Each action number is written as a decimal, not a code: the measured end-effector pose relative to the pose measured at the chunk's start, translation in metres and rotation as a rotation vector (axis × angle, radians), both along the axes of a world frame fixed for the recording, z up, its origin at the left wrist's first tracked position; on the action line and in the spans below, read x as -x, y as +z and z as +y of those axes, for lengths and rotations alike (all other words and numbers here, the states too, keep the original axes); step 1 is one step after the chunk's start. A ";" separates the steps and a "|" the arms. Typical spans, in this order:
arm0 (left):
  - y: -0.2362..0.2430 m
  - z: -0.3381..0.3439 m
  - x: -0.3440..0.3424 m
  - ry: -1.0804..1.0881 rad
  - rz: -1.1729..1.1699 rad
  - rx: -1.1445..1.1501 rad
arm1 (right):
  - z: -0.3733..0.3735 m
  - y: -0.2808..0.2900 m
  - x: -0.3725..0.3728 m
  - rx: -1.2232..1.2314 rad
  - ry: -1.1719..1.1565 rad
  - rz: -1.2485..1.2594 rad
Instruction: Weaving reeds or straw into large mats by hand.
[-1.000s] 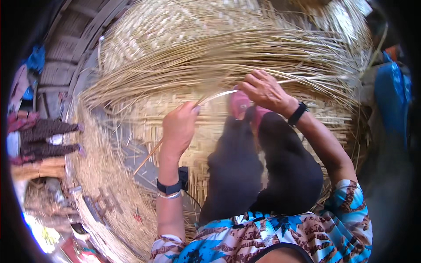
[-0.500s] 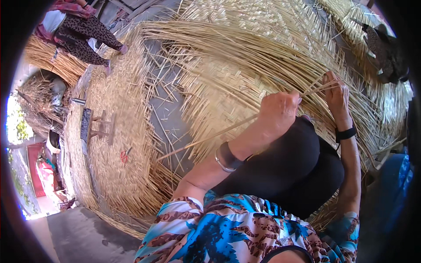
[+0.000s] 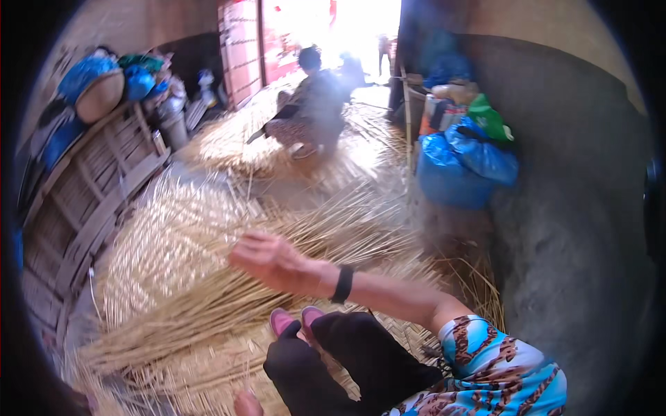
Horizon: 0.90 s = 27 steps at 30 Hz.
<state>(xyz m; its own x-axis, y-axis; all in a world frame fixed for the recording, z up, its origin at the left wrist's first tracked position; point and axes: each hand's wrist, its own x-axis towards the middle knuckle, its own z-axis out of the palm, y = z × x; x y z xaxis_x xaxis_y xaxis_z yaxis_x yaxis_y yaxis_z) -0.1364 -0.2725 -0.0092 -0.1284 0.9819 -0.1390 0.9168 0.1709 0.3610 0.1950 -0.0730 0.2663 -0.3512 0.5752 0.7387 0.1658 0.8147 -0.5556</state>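
Observation:
My right hand [image 3: 267, 258], with a black band at the wrist, is stretched out to the left over the loose straw-coloured strips [image 3: 187, 315]. Its fingers look bent but are smeared, so whether it holds a strip is unclear. Only a small part of my left hand [image 3: 246, 402] shows at the lower edge, close to the woven mat [image 3: 201, 378]; its fingers are hidden. Beyond the loose strips lies more pale woven matting [image 3: 166, 243]. My knees in dark trousers [image 3: 340, 360] and pink shoes [image 3: 282, 320] rest at the mat.
Ahead, a person [image 3: 309, 111] crouches on matting near a bright doorway [image 3: 333, 41]. Blue bags [image 3: 479, 156] and a blue tub [image 3: 451, 187] stand along the right wall [image 3: 576, 208]. A slatted wooden frame [image 3: 104, 180] bearing bundles is at the left.
The view has swung right toward the doorway. My hands, earlier close together with thin strips between them, are now apart; my right arm reaches out and my left is mostly out of sight.

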 end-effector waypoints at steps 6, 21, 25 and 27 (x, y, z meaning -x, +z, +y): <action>-0.086 0.047 -0.030 -0.144 -0.029 0.033 | -0.040 0.048 0.007 -0.721 -0.233 -0.433; 0.197 0.101 -0.131 -0.050 -1.187 -0.586 | -0.063 0.014 0.032 -0.293 0.125 -0.347; 0.233 0.089 -0.066 0.265 -1.321 -0.751 | -0.010 -0.019 -0.097 -0.044 -0.129 -0.626; 0.231 0.088 -0.028 0.363 -1.268 -0.857 | 0.021 -0.095 -0.181 -0.139 -0.411 -0.924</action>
<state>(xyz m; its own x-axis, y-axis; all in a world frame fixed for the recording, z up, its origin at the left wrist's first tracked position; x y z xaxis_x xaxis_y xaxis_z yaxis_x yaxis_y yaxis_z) -0.1086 -0.1850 0.2221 -0.6022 0.7660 0.2250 -0.0898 -0.3451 0.9343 0.3759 -0.0521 0.1714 -0.6125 0.7094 0.3487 0.7631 0.6457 0.0269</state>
